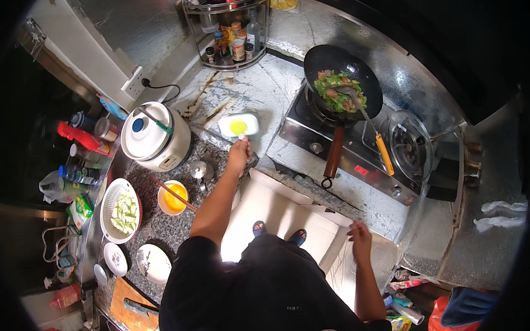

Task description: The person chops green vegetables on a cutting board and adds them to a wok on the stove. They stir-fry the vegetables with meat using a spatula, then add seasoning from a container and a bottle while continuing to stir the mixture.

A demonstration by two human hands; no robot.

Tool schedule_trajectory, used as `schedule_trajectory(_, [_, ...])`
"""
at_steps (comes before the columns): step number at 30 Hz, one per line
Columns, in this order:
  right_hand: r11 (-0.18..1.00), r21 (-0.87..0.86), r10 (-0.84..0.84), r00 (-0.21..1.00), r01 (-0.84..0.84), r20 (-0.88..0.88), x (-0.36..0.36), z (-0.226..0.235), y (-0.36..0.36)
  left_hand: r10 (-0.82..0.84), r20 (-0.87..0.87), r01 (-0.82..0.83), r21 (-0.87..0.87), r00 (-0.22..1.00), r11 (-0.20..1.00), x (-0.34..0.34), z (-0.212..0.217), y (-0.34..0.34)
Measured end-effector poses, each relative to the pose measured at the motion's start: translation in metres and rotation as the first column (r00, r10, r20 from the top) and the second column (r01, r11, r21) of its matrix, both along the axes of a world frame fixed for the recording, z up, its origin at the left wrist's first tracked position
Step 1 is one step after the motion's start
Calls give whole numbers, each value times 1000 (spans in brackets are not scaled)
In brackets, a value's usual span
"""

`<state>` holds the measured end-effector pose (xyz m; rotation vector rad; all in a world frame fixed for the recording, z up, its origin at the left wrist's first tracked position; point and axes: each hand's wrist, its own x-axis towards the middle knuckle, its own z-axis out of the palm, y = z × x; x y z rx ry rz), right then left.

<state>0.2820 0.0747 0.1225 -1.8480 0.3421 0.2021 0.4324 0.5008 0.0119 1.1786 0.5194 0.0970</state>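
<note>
My left hand point(239, 154) reaches over the counter corner. Its fingers are closed at the near edge of a small white rectangular container point(250, 120) with a yellow-green patch in its middle. My right hand point(360, 237) hangs in the air beside the front counter edge, fingers loosely apart and holding nothing. Beyond it, a black wok point(314, 61) sits on the gas stove point(349, 157) with chopped green and reddish food point(332, 84) inside. A spatula with a yellow handle point(384, 154) leans in the wok. The wok's brown handle point(334, 154) points toward me.
Left of my arm stand a white rice cooker point(173, 139), a bowl of beaten egg point(175, 199) with chopsticks across it, and a colander point(106, 220) of cut vegetables. A knife point(140, 307) lies on a cutting board point(121, 305). A glass lid point(409, 140) rests right of the wok.
</note>
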Motion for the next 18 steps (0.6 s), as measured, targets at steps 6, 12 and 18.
schedule_trajectory(6, [750, -436, 655, 652, -498, 382, 43, 104, 96, -380, 53, 149, 863, 923, 482, -132, 48, -39])
schedule_trajectory(12, [422, -727, 898, 140, -542, 417, 75, 130, 169, -322, 91, 114, 818, 942, 564, -217, 15, -84])
schedule_trajectory(18, [177, -775, 906, -206, -607, 369, 53, 118, 181, -211, 188, 17, 708, 959, 706, -248, 106, -119])
